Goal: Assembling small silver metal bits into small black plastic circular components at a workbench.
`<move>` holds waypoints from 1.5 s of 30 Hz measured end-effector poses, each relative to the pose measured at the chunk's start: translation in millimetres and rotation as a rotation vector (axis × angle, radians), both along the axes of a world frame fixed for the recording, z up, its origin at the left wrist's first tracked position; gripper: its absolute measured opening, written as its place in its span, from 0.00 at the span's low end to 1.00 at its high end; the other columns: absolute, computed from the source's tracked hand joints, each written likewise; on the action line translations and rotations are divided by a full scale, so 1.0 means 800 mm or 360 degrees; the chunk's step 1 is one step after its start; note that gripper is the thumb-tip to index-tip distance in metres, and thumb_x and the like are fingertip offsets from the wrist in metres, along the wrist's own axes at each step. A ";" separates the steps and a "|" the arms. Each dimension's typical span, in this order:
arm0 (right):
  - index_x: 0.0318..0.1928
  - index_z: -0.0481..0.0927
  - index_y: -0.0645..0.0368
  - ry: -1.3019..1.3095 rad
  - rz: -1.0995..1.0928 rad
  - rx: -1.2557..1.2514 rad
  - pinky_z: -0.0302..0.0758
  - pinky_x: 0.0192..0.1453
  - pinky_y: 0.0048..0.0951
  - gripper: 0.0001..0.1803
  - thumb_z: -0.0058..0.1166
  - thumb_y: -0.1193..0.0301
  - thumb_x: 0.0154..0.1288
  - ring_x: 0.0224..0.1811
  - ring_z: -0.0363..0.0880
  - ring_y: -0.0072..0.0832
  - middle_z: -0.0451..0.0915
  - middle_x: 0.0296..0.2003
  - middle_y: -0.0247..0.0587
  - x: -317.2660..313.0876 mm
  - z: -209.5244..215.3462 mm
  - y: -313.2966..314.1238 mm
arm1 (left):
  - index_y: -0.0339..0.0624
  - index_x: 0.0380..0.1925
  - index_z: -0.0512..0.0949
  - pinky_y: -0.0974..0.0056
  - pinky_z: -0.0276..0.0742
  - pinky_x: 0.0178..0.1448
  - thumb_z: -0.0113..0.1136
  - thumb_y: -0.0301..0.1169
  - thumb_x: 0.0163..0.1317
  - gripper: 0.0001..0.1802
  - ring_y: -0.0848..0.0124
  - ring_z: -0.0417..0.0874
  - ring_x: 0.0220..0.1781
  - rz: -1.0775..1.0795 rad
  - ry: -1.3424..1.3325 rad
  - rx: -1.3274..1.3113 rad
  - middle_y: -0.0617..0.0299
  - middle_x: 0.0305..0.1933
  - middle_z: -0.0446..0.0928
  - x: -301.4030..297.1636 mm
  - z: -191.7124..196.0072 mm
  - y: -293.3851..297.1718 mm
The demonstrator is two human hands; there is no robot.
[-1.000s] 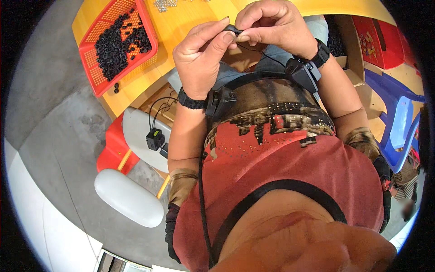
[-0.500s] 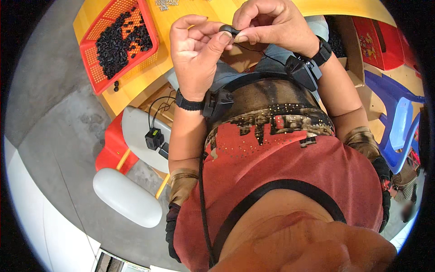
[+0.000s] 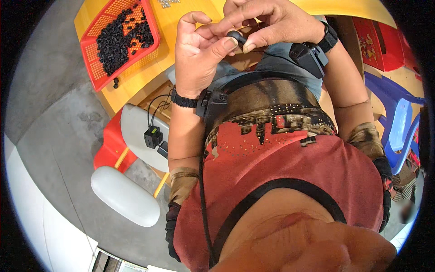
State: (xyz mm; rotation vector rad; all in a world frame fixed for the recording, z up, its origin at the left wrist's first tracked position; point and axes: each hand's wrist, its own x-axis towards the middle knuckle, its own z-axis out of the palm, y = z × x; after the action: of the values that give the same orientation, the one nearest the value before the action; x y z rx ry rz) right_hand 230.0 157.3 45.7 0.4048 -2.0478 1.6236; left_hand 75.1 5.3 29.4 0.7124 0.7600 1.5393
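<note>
A small black rounded part (image 3: 235,36), its kind not clear, sits between my two hands above my lap. My left hand (image 3: 199,56) pinches it between thumb and fingertips from the left. From the right, my right hand (image 3: 278,22) has its thumb and forefinger pressed at the part's other end. The fingers cover much of it, so its full shape is hidden. To the left of my hands, an orange-red plastic basket (image 3: 156,43) stands on the yellow table (image 3: 174,16), with many small black pieces (image 3: 113,50) in it.
Two black pieces (image 3: 116,83) lie by the basket's near corner. Small metallic bits (image 3: 169,3) rest at the table's far side. A grey and red chair (image 3: 127,195) with a black cabled box (image 3: 153,137) stands left; a blue plastic stool (image 3: 401,118) and red container (image 3: 378,45) are right.
Both hands have shifted slightly nearer to me and to the right with the black part. The right forefinger now reaches over to the left fingers, and the part's rounded end shows tilted.
</note>
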 end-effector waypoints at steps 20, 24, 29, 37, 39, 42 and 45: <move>0.42 0.85 0.64 0.0170 -0.0061 0.0711 0.72 0.34 0.34 0.11 0.68 0.73 0.60 0.32 0.76 0.39 0.78 0.32 0.48 -0.015 0.004 -0.007 | 0.40 0.64 0.64 0.69 0.74 0.44 0.69 0.31 0.64 0.33 0.73 0.78 0.47 -0.0412 -0.0697 -0.0216 0.59 0.54 0.75 0.001 -0.031 -0.012; 0.47 0.85 0.63 -0.0367 -0.0145 0.0087 0.76 0.34 0.29 0.15 0.68 0.70 0.61 0.32 0.80 0.29 0.81 0.32 0.40 -0.005 0.001 -0.029 | 0.40 0.65 0.63 0.68 0.74 0.45 0.68 0.30 0.64 0.33 0.72 0.79 0.48 -0.0447 -0.0621 -0.0252 0.59 0.55 0.75 -0.003 -0.034 -0.016; 0.45 0.84 0.65 -0.0169 -0.0279 0.0547 0.72 0.35 0.35 0.16 0.68 0.70 0.58 0.32 0.77 0.39 0.77 0.32 0.47 -0.016 -0.003 -0.022 | 0.40 0.64 0.64 0.68 0.74 0.47 0.68 0.29 0.63 0.32 0.72 0.79 0.49 -0.0299 -0.0485 -0.0254 0.57 0.54 0.77 -0.002 -0.033 -0.014; 0.45 0.83 0.68 -0.0404 -0.0149 0.0554 0.74 0.34 0.34 0.14 0.65 0.73 0.60 0.32 0.79 0.37 0.81 0.34 0.47 -0.017 0.012 -0.018 | 0.42 0.64 0.65 0.69 0.73 0.45 0.69 0.32 0.63 0.32 0.73 0.78 0.48 -0.0261 -0.0568 -0.0236 0.60 0.53 0.76 -0.002 -0.045 -0.017; 0.47 0.85 0.64 -0.0554 -0.0182 0.0423 0.71 0.33 0.34 0.17 0.68 0.68 0.58 0.30 0.76 0.38 0.77 0.31 0.45 -0.012 0.012 -0.019 | 0.41 0.64 0.65 0.69 0.72 0.44 0.69 0.33 0.63 0.32 0.73 0.78 0.48 -0.0278 -0.0630 -0.0234 0.60 0.53 0.76 -0.002 -0.043 -0.016; 0.44 0.85 0.64 -0.0600 -0.0218 0.0307 0.70 0.32 0.34 0.14 0.67 0.71 0.59 0.29 0.76 0.38 0.77 0.30 0.44 -0.010 0.017 -0.024 | 0.43 0.57 0.68 0.64 0.79 0.45 0.68 0.27 0.63 0.25 0.67 0.81 0.42 -0.0270 -0.0912 -0.0303 0.53 0.44 0.81 -0.003 -0.037 -0.014; 0.43 0.84 0.64 -0.0464 -0.0110 0.0259 0.70 0.32 0.34 0.13 0.67 0.71 0.59 0.28 0.76 0.38 0.77 0.29 0.44 -0.011 0.015 -0.022 | 0.43 0.57 0.68 0.64 0.78 0.44 0.68 0.26 0.64 0.24 0.67 0.81 0.42 -0.0359 -0.0941 -0.0304 0.53 0.45 0.80 -0.001 -0.028 -0.016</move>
State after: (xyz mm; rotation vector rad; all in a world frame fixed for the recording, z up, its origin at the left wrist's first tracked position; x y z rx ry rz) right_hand 221.3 140.1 57.5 0.1556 -2.3915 1.5548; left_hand 74.6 -7.3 6.7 0.1696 0.3571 1.3475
